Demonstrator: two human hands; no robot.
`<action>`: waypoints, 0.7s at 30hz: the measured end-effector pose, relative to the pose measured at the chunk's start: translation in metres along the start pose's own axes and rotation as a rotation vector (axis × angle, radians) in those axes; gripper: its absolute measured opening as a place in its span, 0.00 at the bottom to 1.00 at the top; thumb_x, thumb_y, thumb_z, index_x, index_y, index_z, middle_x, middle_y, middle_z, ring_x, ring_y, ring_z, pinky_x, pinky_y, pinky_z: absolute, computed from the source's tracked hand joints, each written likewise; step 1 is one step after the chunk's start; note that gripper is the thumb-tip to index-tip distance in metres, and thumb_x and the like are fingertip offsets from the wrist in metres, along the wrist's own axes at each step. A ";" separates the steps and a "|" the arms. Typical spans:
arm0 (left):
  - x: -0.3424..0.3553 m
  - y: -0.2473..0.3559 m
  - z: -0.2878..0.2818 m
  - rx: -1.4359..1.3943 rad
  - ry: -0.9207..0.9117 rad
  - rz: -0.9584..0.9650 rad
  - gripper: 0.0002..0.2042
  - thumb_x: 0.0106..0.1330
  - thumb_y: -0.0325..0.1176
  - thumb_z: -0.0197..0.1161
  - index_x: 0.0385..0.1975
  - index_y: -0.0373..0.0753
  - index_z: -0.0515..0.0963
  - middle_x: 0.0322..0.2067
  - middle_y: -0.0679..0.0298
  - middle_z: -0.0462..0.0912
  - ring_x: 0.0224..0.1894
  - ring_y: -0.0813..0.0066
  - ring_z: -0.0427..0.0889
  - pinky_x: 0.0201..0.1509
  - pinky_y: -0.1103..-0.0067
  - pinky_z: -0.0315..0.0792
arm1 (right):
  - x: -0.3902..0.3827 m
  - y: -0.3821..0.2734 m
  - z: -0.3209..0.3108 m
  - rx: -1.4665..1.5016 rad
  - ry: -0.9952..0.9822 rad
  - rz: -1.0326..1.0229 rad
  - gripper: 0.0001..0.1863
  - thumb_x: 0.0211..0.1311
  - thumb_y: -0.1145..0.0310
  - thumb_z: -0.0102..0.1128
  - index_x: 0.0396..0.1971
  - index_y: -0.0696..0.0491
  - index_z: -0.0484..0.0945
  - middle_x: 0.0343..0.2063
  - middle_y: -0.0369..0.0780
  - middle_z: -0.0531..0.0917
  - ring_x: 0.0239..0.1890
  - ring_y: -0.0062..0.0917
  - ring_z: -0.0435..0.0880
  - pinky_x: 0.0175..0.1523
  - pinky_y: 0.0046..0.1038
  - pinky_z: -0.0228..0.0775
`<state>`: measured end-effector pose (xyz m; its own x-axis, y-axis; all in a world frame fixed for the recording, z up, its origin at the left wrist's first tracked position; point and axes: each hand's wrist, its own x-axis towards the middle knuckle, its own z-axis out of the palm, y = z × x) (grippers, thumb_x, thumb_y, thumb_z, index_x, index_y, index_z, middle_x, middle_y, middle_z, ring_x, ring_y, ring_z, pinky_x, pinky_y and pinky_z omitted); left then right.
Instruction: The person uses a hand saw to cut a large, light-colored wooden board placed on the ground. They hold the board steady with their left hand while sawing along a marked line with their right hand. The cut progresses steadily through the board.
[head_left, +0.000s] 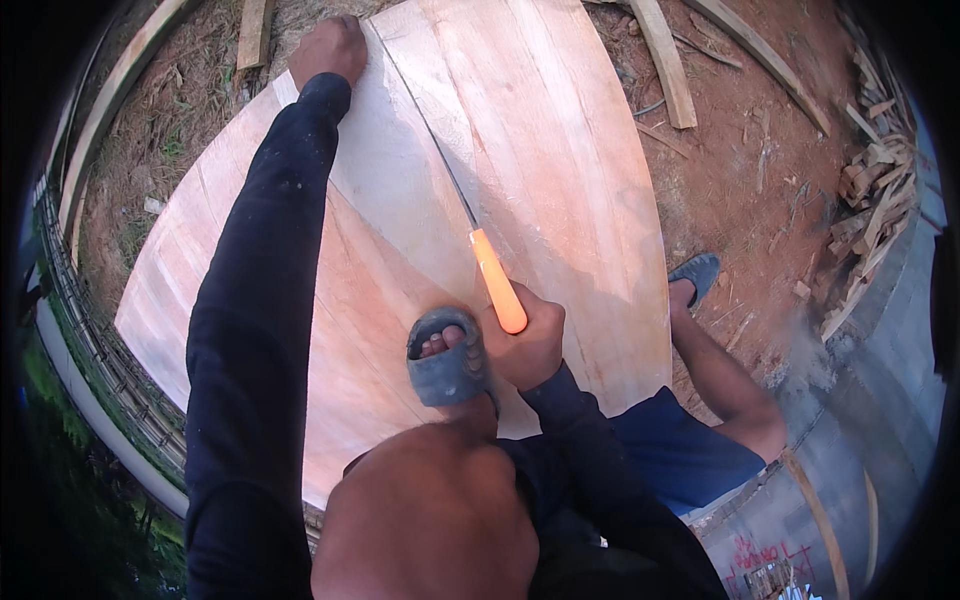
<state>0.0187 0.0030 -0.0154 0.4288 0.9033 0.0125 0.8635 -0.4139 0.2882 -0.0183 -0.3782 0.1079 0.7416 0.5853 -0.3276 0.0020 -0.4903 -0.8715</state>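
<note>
A large plywood sheet (590,220) lies under my hands. My right hand (528,340) is closed round the orange handle of a handsaw (497,285). Its long thin blade, seen nearly edge-on, runs away over the sheet toward the far left edge. There my left hand (330,52) grips the sheet's far edge with curled fingers, close to the blade's far end. The fingertips are hidden from view. My foot in a grey slide sandal (440,375) stands on the sheet, just left of my right hand.
My other foot, in a sandal (697,275), is on reddish dirt to the right. Loose timber lengths (665,65) lie beyond the sheet. A pile of wood offcuts (875,200) is at the far right, beside grey concrete (850,430). Greenery shows at the lower left.
</note>
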 end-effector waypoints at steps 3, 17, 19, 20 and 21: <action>-0.006 0.001 0.001 0.003 0.015 0.025 0.22 0.70 0.47 0.45 0.39 0.39 0.85 0.42 0.42 0.84 0.48 0.41 0.82 0.55 0.58 0.73 | -0.003 0.004 -0.012 0.009 -0.028 0.036 0.04 0.55 0.79 0.57 0.29 0.62 0.79 0.14 0.42 0.74 0.17 0.21 0.74 0.25 0.27 0.67; -0.007 -0.007 0.003 -0.022 0.001 0.011 0.26 0.72 0.50 0.42 0.40 0.35 0.83 0.43 0.42 0.83 0.49 0.40 0.80 0.57 0.57 0.71 | -0.048 0.016 -0.032 -0.043 -0.012 -0.026 0.01 0.52 0.81 0.58 0.25 0.63 0.76 0.14 0.42 0.73 0.15 0.23 0.73 0.24 0.26 0.67; -0.003 -0.002 0.001 -0.023 0.008 0.002 0.27 0.72 0.51 0.41 0.41 0.35 0.83 0.44 0.42 0.83 0.50 0.40 0.80 0.58 0.58 0.70 | -0.017 0.011 -0.009 -0.044 0.027 -0.013 0.02 0.52 0.80 0.58 0.26 0.63 0.77 0.15 0.42 0.75 0.16 0.21 0.74 0.25 0.27 0.68; -0.002 -0.004 0.003 -0.007 0.035 0.002 0.26 0.72 0.51 0.41 0.40 0.37 0.84 0.43 0.42 0.83 0.49 0.40 0.80 0.58 0.58 0.71 | -0.018 0.013 -0.006 -0.033 0.020 -0.013 0.03 0.52 0.79 0.58 0.27 0.64 0.78 0.16 0.42 0.76 0.17 0.21 0.75 0.25 0.27 0.68; -0.002 -0.007 0.003 0.009 0.062 0.001 0.26 0.72 0.51 0.42 0.39 0.38 0.85 0.42 0.42 0.84 0.48 0.40 0.81 0.58 0.58 0.71 | -0.019 0.018 -0.003 -0.021 0.013 -0.013 0.05 0.52 0.79 0.58 0.29 0.64 0.79 0.16 0.42 0.77 0.18 0.20 0.75 0.26 0.27 0.69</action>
<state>0.0127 0.0037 -0.0207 0.4130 0.9079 0.0720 0.8654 -0.4159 0.2795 -0.0310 -0.4002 0.0990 0.7504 0.5830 -0.3113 0.0254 -0.4961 -0.8679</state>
